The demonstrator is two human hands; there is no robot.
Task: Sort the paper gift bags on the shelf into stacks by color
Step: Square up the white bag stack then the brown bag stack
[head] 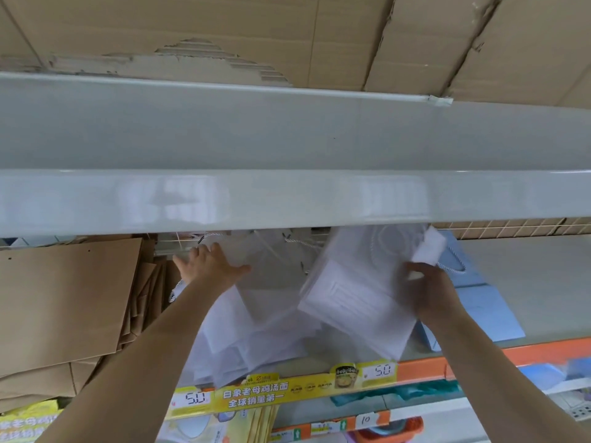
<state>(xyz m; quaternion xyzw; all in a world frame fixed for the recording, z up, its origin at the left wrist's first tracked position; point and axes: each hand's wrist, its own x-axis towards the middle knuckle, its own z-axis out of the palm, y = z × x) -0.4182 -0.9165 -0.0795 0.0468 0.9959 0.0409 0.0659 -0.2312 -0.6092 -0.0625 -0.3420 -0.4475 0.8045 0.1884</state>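
White bags (358, 302) gripped by right hand (428, 292) tilt, handles up toward the back; left hand (208, 263) lies flat, fingers spread.

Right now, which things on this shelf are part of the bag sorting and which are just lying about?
Part of the job:
- brown bags, stacked at the left
- white bags, loose pile in the middle
- white bag bundle, gripped by the right hand
- blue bags, at the right
- left hand, flat on the white pile

Just lying about:
- yellow price strip
- cardboard above
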